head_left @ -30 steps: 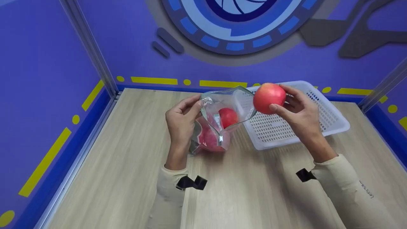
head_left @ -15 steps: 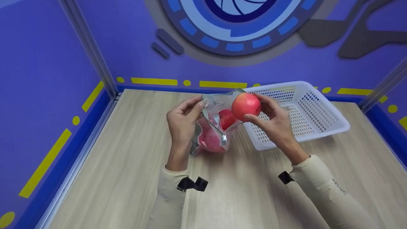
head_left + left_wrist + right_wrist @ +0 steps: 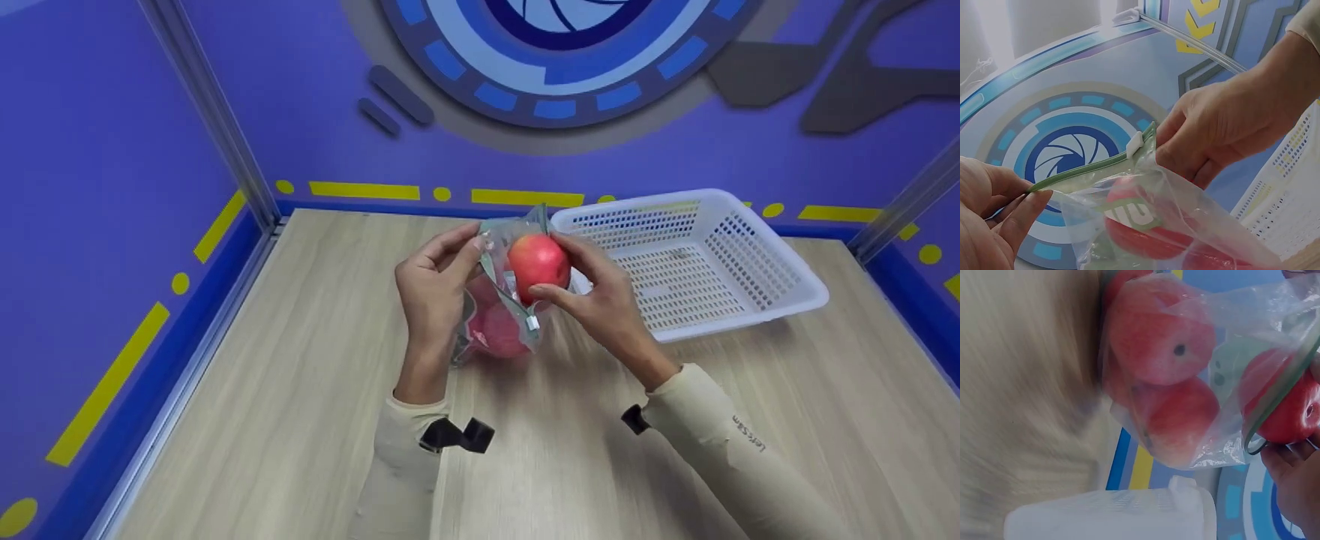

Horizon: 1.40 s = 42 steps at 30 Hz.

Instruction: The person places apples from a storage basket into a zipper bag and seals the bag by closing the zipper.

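Note:
A clear zip bag (image 3: 1089,219) with a green zip edge and a white slider stands on the table, several red apples (image 3: 1157,337) inside its lower part. My left hand (image 3: 435,292) pinches the bag's rim between thumb and fingers at the left side of its mouth. My right hand (image 3: 600,292) grips another red apple (image 3: 538,266) right at the mouth; in the right wrist view, part of this apple lies behind the green zip edge. In the left wrist view, the right fingertips are hidden behind the bag's rim.
A white perforated plastic basket (image 3: 735,319) stands to the right of the bag, close to the back wall. The wooden table (image 3: 315,390) is bounded by a purple panel (image 3: 112,150) on the left and a patterned back wall (image 3: 300,90).
My right hand has carried the apple leftward from over the basket to the bag's mouth. The mouth has narrowed around it. My left hand keeps its pinch on the rim almost in place.

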Each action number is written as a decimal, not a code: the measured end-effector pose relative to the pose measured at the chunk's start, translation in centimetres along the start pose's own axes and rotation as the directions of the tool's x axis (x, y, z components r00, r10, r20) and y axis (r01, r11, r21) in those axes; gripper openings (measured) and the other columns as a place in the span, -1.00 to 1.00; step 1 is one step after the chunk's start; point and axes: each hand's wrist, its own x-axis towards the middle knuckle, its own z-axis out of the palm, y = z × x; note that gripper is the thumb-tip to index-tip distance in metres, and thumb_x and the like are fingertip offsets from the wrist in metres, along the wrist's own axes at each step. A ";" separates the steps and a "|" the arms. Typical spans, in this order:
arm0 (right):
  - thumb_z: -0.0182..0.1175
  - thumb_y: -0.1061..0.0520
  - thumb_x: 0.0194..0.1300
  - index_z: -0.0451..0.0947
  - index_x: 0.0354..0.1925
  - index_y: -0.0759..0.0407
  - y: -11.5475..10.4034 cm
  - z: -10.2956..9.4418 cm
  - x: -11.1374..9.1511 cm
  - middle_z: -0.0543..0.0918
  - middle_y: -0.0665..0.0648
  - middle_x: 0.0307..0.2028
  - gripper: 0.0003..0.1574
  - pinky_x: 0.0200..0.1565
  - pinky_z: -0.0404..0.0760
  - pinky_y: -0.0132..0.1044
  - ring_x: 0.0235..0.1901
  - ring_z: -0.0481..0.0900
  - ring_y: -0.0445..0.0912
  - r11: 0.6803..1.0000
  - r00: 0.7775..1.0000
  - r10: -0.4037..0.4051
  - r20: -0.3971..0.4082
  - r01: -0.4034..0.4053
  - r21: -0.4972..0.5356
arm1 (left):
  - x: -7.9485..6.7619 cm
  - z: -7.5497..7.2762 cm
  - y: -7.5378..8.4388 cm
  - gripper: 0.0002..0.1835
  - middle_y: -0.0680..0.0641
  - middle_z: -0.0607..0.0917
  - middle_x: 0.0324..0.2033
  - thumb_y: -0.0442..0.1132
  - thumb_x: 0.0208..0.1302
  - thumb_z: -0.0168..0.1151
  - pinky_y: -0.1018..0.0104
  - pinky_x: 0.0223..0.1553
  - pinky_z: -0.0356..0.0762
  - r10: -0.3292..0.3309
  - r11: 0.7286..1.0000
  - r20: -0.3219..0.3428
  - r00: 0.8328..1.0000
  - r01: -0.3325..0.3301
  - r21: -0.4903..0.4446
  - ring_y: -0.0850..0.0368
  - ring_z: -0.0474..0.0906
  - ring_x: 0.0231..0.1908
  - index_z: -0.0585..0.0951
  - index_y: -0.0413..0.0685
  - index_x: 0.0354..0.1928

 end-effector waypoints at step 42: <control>0.27 0.47 0.37 0.72 0.00 0.40 -3.3 -5.0 2.3 0.69 0.27 -0.39 -0.74 -0.39 0.76 -0.32 -0.51 0.71 -0.07 0.978 0.974 0.188 -0.123 -0.175 0.111 | 1.0 -2.3 1.3 -0.79 -0.28 0.79 -0.11 -0.46 0.43 0.36 0.10 -0.06 0.79 0.076 0.981 -0.222 0.972 -0.113 -0.160 -0.09 0.78 -0.16 0.77 -0.36 0.04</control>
